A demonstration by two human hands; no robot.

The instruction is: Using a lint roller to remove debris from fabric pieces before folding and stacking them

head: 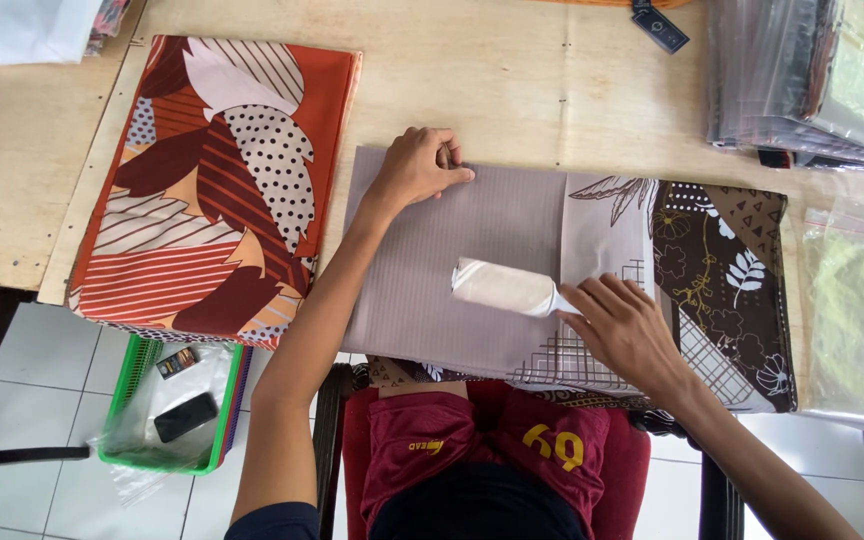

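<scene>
Maroon shorts point(472, 450) fill the bottom centre, cut off by the lower edge; I see no face. Right hand point(627, 328), lower centre-right, fingers curled round the handle of a white lint roller point(504, 287); the handle is hidden under the fingers. The roller lies on folded grey fabric point(472, 270) with a brown floral end, mid-frame. Left hand point(417, 165), upper centre, presses the fabric's top edge, fingers bent, holding nothing I can make out. Orange leaf-print fabric point(212, 190) sits folded at upper left. Clear bagged stacks point(802, 80) at upper right run off frame. Pale wooden table point(512, 70); white tile floor below; green basket point(167, 405), lower left, holds a dark phone.
</scene>
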